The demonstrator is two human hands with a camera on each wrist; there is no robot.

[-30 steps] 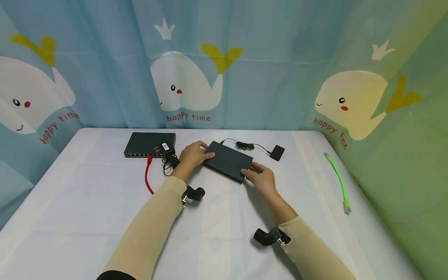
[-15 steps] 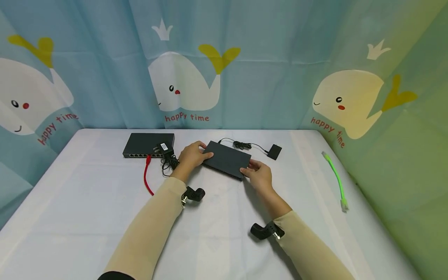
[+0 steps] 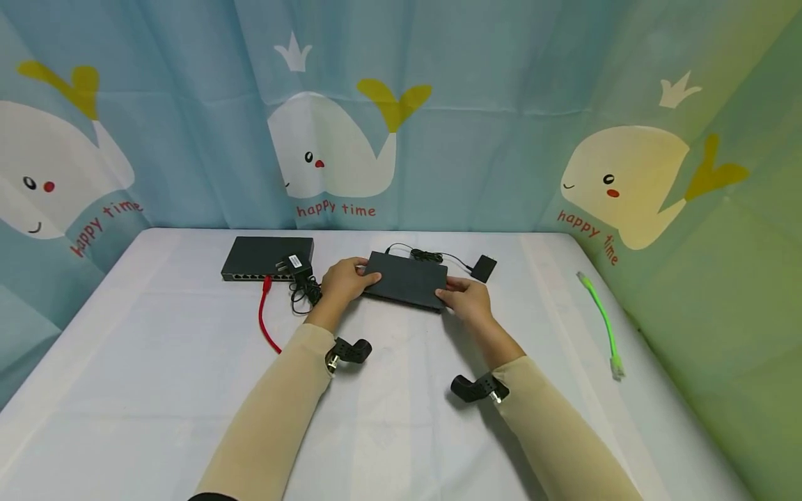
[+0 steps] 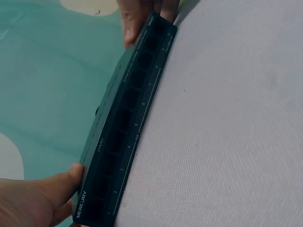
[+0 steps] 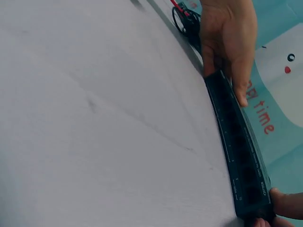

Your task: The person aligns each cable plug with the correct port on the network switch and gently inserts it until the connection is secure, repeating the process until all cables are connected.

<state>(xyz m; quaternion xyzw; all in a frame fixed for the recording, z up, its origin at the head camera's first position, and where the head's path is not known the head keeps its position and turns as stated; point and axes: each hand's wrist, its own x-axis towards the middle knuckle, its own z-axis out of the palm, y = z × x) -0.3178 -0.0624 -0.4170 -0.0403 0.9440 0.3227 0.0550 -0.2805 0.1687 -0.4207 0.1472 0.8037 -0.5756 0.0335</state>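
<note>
Both hands grip a black network switch [image 3: 404, 278] at its two ends. The left hand [image 3: 343, 282] holds its left end, thumb on the top; the right hand [image 3: 468, 300] pinches the right end. In the left wrist view, the front of the switch [image 4: 123, 123] shows a row of ports and the word MERCURY beside the left hand [image 4: 40, 198]. The right wrist view shows the same port row, with the right hand [image 5: 286, 205] at the lower end. A thin black cord runs from behind the switch to a black power adapter [image 3: 484, 268].
A second black switch [image 3: 268, 256] stands at the back left, a red network cable [image 3: 263, 316] in one port. Another black adapter [image 3: 297, 266] with coiled cord lies against it. A green network cable [image 3: 601, 316] lies at the right of the white table [image 3: 401, 424].
The held switch has turned so its right end lies farther back and its front faces the person more squarely. The right hand moved back with it; the corded adapter shifted slightly left.
</note>
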